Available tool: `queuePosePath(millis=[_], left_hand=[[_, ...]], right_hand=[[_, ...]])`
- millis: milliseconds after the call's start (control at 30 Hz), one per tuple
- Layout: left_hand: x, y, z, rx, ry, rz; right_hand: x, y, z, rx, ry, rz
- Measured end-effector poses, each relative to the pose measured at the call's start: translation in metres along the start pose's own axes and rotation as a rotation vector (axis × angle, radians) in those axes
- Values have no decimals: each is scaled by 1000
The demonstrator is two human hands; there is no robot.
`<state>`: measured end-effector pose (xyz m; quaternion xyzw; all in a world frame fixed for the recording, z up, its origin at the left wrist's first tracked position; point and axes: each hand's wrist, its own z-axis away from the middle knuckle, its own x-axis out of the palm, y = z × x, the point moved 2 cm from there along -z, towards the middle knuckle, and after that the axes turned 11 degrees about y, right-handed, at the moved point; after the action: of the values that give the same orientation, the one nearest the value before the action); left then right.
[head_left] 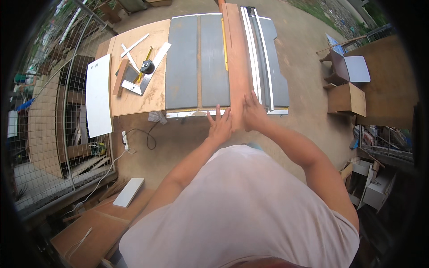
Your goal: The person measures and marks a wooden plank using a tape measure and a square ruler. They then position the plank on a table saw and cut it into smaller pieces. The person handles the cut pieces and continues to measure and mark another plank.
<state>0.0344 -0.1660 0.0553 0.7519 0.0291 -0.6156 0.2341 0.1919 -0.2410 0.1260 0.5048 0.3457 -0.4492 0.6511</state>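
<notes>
A long reddish-brown board point(234, 58) lies lengthwise on a grey table saw point(183, 62), between a yellow strip and the aluminium fence point(259, 62). My left hand point(220, 125) is at the board's near left edge by the saw's front rail, fingers spread. My right hand point(254, 114) rests along the board's near right part beside the fence, fingers stretched out.
A plywood side top point(147, 100) holds a tape measure point(146, 67), squares and offcuts, beside a white panel point(98, 96). A mesh fence point(53, 98) and cables are at left; a chair point(355, 67), boxes point(346, 98) and panels at right. Boards lie at lower left.
</notes>
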Motion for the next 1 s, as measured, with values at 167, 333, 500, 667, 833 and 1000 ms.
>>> queuePosePath(millis=[167, 333, 500, 667, 833, 1000], left_hand=[[-3, -6, -17, -33, -62, 29], [-2, -12, -29, -29, -58, 27], [-1, -19, -44, -64, -66, 60], [-3, -26, -60, -81, -95, 72], [-10, -29, -77, -95, -142, 28], [-12, -35, -93, -111, -167, 26]], right_hand=[[-5, 10, -12, 1, -66, -7], [-4, 18, -22, 10, -101, -28], [-7, 27, -32, 38, -84, -9], [0, 35, -44, 55, -53, 6], [13, 44, -56, 99, -10, -20], [9, 58, -70, 84, -151, -45]])
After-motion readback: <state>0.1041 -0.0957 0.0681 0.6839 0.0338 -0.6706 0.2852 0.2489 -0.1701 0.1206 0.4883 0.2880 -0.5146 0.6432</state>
